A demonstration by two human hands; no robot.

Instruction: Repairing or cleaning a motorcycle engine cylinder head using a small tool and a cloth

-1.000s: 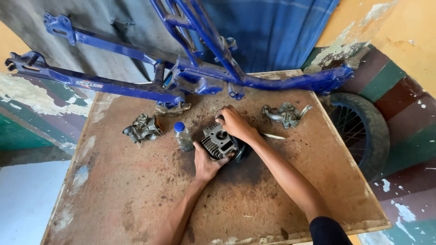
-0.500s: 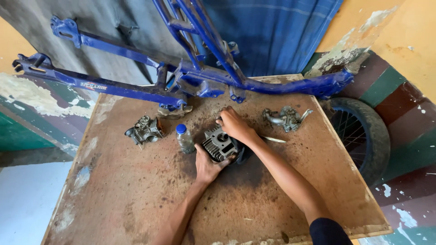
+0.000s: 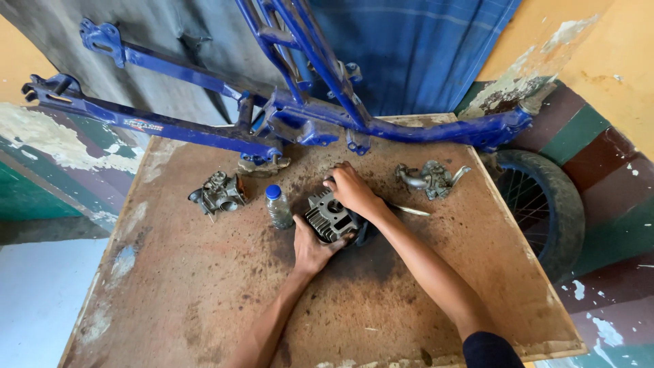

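Observation:
A grey finned engine cylinder (image 3: 330, 216) lies near the middle of a stained brown wooden table (image 3: 204, 293). My left hand (image 3: 312, 247) cups its near side from below. My right hand (image 3: 351, 191) rests over its far top edge, fingers curled on it. A small clear bottle with a blue cap (image 3: 278, 206) stands just left of the cylinder.
A grey carburettor (image 3: 219, 193) lies at the left, another metal carburettor part (image 3: 429, 178) at the right. A blue motorcycle frame (image 3: 300, 123) rests across the table's far edge. A spoked wheel with tyre (image 3: 545, 204) leans beside the right edge.
Both hands have stayed on the cylinder and shifted only slightly. The camera view has moved a little.

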